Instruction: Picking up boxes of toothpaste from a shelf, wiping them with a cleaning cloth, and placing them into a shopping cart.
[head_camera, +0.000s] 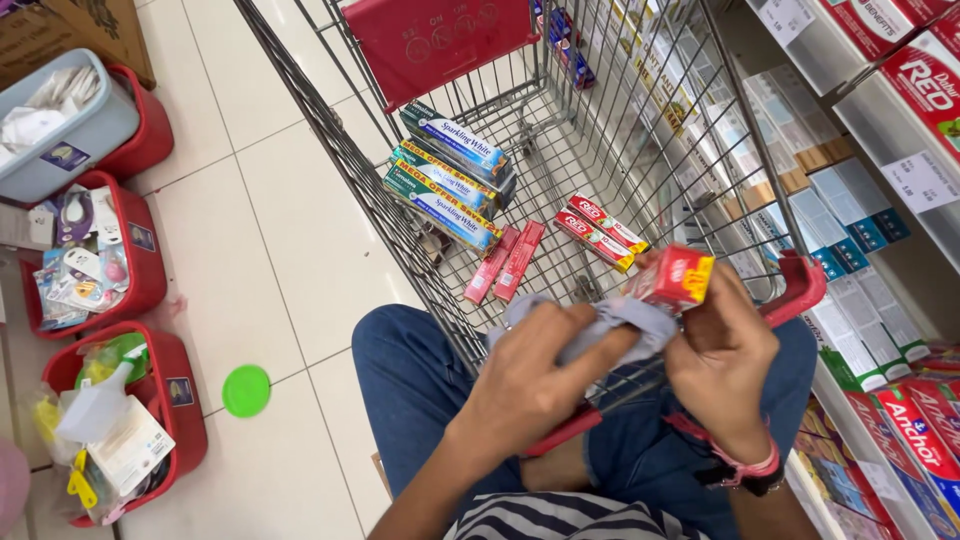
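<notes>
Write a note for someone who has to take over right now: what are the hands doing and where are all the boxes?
Left hand: fingers closed on a grey cloth, pressed against the box.
Right hand: fingers closed on a small red box, held above the shopping cart.
In the cart: stacked green and blue boxes, red boxes and two pink ones.
Done: cannot tell which cart boxes are wiped.
Left: the held box is not yet on the shelf at the right.

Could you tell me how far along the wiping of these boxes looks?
Nothing shows which boxes are finished. In hand: the right hand holds a red box while the left hand presses a grey cloth to it. Red boxes and green-and-blue boxes lie in the cart.
</notes>
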